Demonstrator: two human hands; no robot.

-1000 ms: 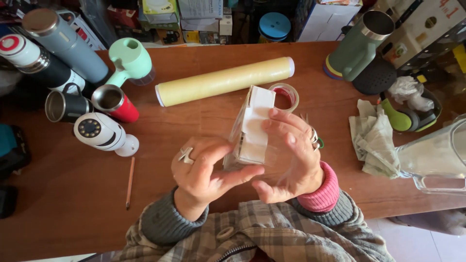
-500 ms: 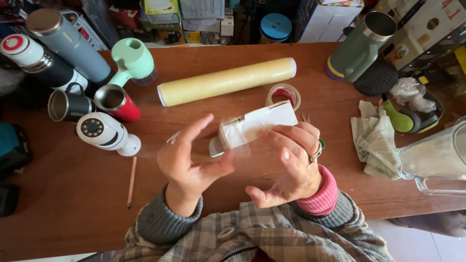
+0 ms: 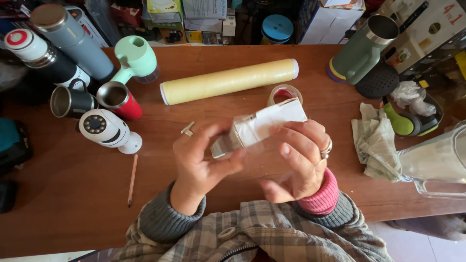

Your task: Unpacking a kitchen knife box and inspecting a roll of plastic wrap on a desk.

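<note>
Head view: our left hand point(image 3: 196, 162) and right hand point(image 3: 298, 155) pinch the small white box point(image 3: 262, 125), fingers curled round it; clear film already covers it, loose edge unsmoothed.

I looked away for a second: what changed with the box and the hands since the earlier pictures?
The small white cardboard box turned from upright to lying crosswise. The left hand, open half a second ago, closed on its left end; the right hand kept its grip. The yellow film roll and tape ring stayed put.
</note>
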